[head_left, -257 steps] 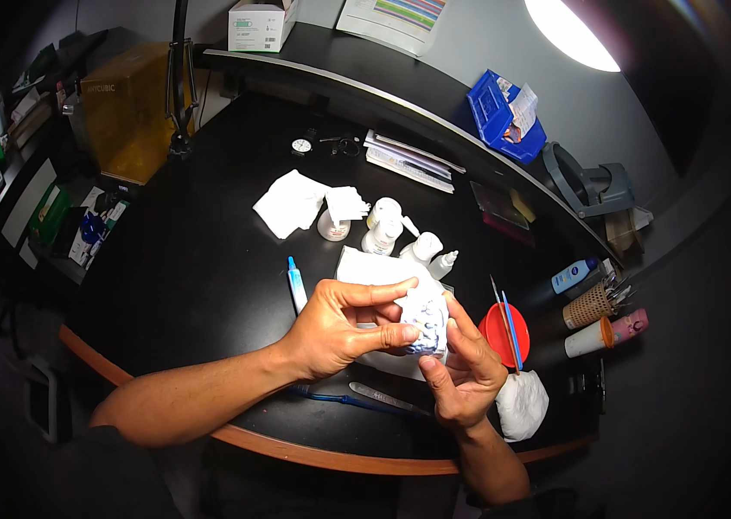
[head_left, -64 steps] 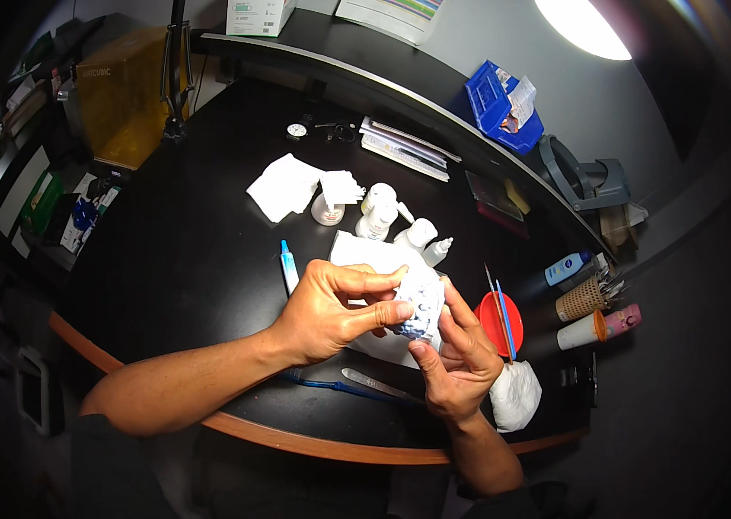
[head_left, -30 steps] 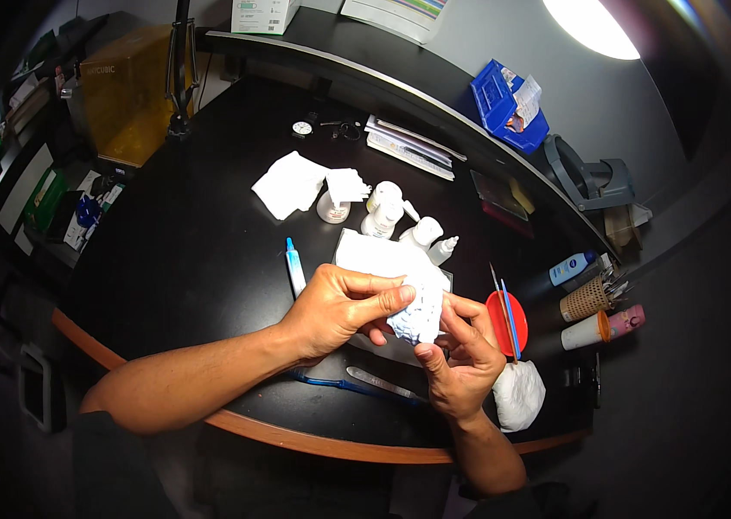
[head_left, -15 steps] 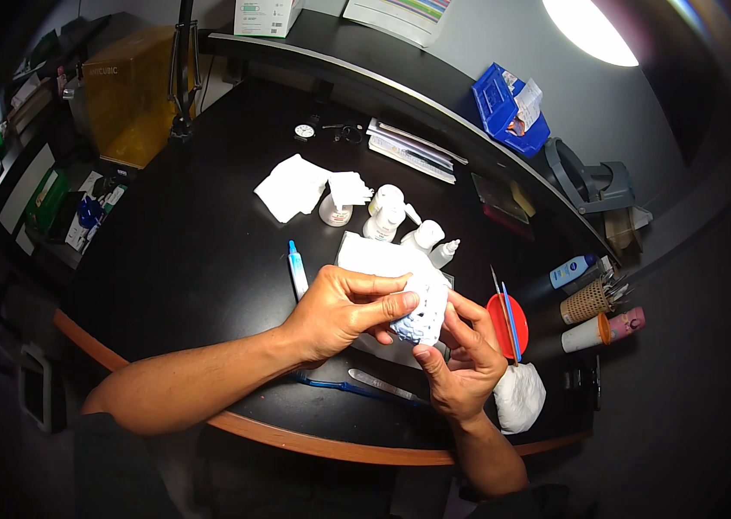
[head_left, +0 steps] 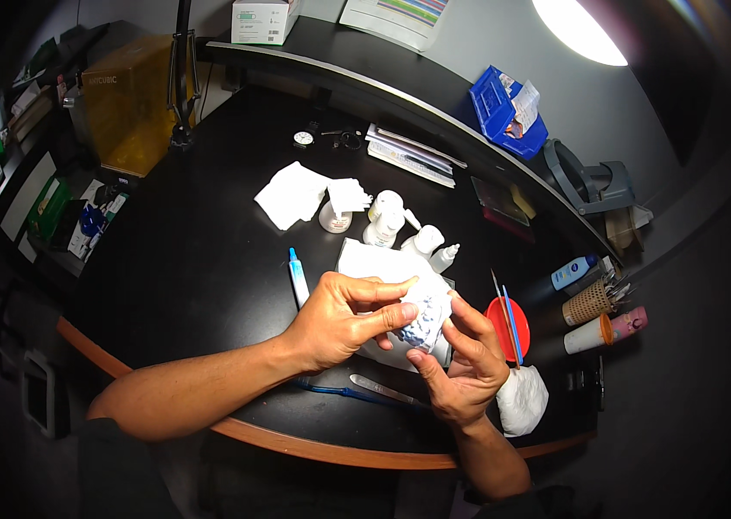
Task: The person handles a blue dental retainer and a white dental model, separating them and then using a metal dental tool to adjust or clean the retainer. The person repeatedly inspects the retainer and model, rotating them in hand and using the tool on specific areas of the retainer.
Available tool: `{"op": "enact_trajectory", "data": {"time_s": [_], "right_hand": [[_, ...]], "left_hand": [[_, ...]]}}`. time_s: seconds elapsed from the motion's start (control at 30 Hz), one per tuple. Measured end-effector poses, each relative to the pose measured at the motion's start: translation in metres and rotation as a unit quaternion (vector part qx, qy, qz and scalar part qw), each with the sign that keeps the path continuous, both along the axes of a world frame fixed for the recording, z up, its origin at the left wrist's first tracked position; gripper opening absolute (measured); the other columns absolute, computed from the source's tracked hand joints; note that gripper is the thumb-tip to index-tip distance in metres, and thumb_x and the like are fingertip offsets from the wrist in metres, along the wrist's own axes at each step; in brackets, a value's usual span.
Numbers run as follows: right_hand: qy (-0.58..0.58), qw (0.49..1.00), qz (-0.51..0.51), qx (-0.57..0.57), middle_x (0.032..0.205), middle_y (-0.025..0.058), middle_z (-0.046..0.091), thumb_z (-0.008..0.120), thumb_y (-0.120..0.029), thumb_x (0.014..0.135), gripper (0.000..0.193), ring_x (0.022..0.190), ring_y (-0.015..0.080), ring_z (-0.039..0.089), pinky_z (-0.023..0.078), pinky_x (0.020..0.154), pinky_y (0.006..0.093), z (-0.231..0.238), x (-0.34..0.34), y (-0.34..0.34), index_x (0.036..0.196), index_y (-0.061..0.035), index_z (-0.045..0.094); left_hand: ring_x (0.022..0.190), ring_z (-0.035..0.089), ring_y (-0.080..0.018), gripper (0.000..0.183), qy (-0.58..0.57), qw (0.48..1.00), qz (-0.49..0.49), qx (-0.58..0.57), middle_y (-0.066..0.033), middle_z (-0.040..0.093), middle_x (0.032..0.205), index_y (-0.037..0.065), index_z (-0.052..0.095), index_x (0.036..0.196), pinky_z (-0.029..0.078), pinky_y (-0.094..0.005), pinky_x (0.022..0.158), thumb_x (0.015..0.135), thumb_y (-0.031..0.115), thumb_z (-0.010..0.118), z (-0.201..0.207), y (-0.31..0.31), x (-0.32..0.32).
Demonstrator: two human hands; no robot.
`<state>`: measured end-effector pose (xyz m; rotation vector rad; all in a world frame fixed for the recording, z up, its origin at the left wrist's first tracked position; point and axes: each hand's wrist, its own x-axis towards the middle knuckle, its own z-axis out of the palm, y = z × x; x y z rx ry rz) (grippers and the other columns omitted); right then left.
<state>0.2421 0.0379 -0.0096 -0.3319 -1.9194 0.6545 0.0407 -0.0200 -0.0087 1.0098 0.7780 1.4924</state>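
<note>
So this person has both hands on a small, pale blue-white, bumpy, plaster-looking lump [head_left: 427, 318], held up over a white sheet [head_left: 370, 258] on the black worktop [head_left: 210, 251]. The left hand [head_left: 335, 320] has a narrow pinch, thumb on the bumpy face and index finger up by the far edge; the right hand [head_left: 471, 368] cups the right side, thumb at the near edge, so it's gripped too. For holding it well, I'd say let the right hand carry the weight and keep the left light, pressing on the rim rather than the bumps, since those look like they could chip. Staying low over the sheet seems smart in case it slips, and tilting the face toward the lamp [head_left: 586, 30] should make the little pits easier to read. Compared with half a second ago, the left thumb has slid nearer, so the gap to the index finger is wider, and the bumpy face is angled differently with more knobs showing. Whole view's nudged slightly too, but the stuff around looks unmoved: white plastic bottles [head_left: 384, 227] on the far side, blue-capped tube [head_left: 298, 277] to the left, round red dish [head_left: 523, 327] and soft white bundle [head_left: 521, 402] to the right.
</note>
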Motion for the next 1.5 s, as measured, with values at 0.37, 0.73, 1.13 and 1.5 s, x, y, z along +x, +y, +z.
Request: {"op": "enact_trajectory", "data": {"time_s": [0.37,0.73,1.13,1.5], "right_hand": [[0.016,0.999,0.026,-0.015,0.13,0.0269,0.064,0.092,-0.001,0.069,0.046,0.123,0.035,0.064,0.053,0.104,0.0422,-0.0005,0.0002,0.0021,0.112,0.0021,0.074],[0.007,0.998,0.026,-0.054,0.132,0.029,0.061,0.09,0.0,0.072,0.049,0.123,0.0357,0.063,0.053,0.104,0.0427,-0.0015,-0.0001,-0.0003,0.118,0.0024,0.072],[0.002,0.999,0.017,-0.045,0.132,0.0281,0.061,0.089,0.001,0.073,0.048,0.123,0.0352,0.063,0.055,0.103,0.0415,-0.0023,0.0006,-0.0001,0.118,0.0028,0.072],[0.024,0.998,0.037,-0.053,0.134,0.0282,0.061,0.089,0.003,0.073,0.048,0.125,0.0354,0.062,0.054,0.104,0.0419,-0.0032,-0.0008,0.0008,0.118,0.0027,0.072]], "left_hand": [[0.082,0.065,-0.0079,0.034,0.059,0.995,0.06,0.045,-0.0056,0.069,0.098,0.002,0.072,0.125,0.056,-0.0211,0.063,0.093,0.011,0.077,0.0017,-0.0032,0.0013],[0.074,0.063,-0.007,0.033,0.061,0.996,0.064,0.023,-0.0066,0.07,0.095,0.0,0.071,0.125,0.053,-0.0206,0.061,0.094,0.012,0.077,0.0024,-0.003,0.0024],[0.074,0.062,-0.0061,0.034,0.07,0.995,0.072,0.03,-0.006,0.071,0.096,0.001,0.071,0.126,0.051,-0.021,0.061,0.095,0.014,0.076,0.0026,-0.0024,0.004],[0.073,0.061,-0.0054,0.033,0.079,0.992,0.081,0.049,-0.0038,0.069,0.093,0.002,0.072,0.126,0.05,-0.0204,0.062,0.095,0.012,0.076,-0.0025,-0.0006,0.0046]]}}
